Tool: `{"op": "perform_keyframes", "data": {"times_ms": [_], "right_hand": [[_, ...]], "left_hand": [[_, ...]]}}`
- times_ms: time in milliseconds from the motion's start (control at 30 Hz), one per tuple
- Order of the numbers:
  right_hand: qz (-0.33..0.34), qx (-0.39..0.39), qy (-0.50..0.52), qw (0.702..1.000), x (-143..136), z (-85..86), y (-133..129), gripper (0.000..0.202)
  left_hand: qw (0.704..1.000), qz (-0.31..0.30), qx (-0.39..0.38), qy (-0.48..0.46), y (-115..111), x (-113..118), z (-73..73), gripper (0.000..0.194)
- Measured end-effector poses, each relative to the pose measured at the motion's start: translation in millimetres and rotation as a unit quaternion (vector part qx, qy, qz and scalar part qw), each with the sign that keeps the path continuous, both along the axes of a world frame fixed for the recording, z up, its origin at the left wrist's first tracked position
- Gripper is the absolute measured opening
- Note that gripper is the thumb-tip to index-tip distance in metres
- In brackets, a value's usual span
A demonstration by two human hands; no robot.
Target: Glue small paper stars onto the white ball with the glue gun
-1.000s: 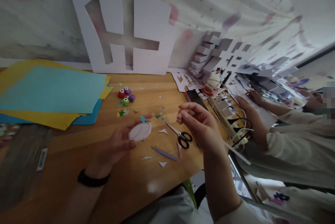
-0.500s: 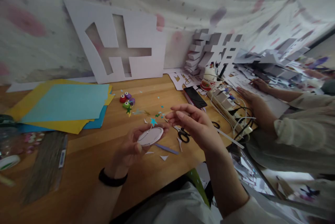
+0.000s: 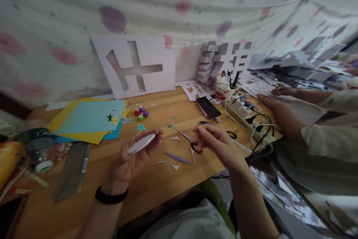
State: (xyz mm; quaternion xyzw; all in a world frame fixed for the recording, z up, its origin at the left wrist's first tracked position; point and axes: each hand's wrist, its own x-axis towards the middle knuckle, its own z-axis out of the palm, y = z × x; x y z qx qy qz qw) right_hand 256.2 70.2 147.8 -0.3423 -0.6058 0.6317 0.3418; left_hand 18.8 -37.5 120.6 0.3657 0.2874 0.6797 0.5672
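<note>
Disc [image 3: 141,144] pinched by L hand [image 3: 137,160] grip, above worktop [image 3: 151,188]. R hand [image 3: 219,144] fingertips drawn together; can't tell if anything's pinched. Pens [image 3: 236,79] apparently held in cup [image 3: 223,93], back R; bottle [image 3: 38,153] contents can't be made out. Front edge [image 3: 179,192] crossed by both forearms; gap left btwn hands, scissors [image 3: 187,137] & scraps [image 3: 176,167] below.

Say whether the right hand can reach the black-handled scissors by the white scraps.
Probably yes: the right hand looks close to the scissors, and nothing visible lies on them; what it pinches, if anything, is unclear.
</note>
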Motion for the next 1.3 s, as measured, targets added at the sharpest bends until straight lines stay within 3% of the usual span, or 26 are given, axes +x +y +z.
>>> {"op": "perform_keyframes", "data": {"times_ms": [133, 233, 267, 367, 400, 467, 533, 633, 733, 967, 1133, 1300], "right_hand": [[0.077, -0.021, -0.090, 0.993, 30, -2.1, -18, 0.039], [0.089, 0.050, -0.106, 0.989, 53, 1.3, -23, 0.027], [0.073, 0.093, -0.102, 0.988, 59, 3.6, -23, 0.027], [-0.051, 0.222, -0.060, 0.972, 68, 13.1, -23, 0.055], [-0.093, 0.248, -0.044, 0.963, 66, 16.8, -23, 0.058], [-0.123, 0.275, -0.022, 0.953, 51, 23.2, -27, 0.043], [-0.081, 0.295, -0.011, 0.952, 22, 25.8, -31, 0.008], [-0.010, 0.331, 0.001, 0.944, -30, 19.2, -33, 0.035], [0.037, 0.308, 0.050, 0.949, -64, 7.6, -30, 0.015], [-0.025, 0.197, 0.136, 0.971, -54, 7.9, -24, 0.015], [-0.079, 0.210, 0.159, 0.961, -58, 7.7, -27, 0.023], [-0.076, 0.220, 0.158, 0.960, -60, -0.7, -24, 0.027]], "left_hand": [[0.999, 0.038, -0.014, 0.002, -2, -12, 5.1, 0.068], [0.999, 0.050, -0.022, 0.007, -2, -19, 8.6, 0.072], [0.998, 0.052, -0.022, 0.007, -2, -21, 10.0, 0.072], [0.998, 0.056, -0.019, 0.010, -4, -22, 14.5, 0.074], [0.998, 0.056, -0.019, 0.011, -5, -21, 16.1, 0.074], [0.998, 0.056, -0.014, 0.012, -5, -17, 19.7, 0.075], [0.999, 0.054, -0.006, 0.006, -5, -11, 23.7, 0.074], [0.999, 0.035, -0.002, -0.003, -7, 0, 30.6, 0.070], [1.000, 0.018, -0.006, -0.003, -12, 6, 36.8, 0.066], [1.000, 0.000, 0.004, -0.020, -18, 9, 35.2, 0.064], [0.998, -0.047, 0.001, -0.036, -11, 14, 32.9, 0.060], [0.996, -0.087, 0.000, -0.019, -11, 16, 34.7, 0.061]]}}
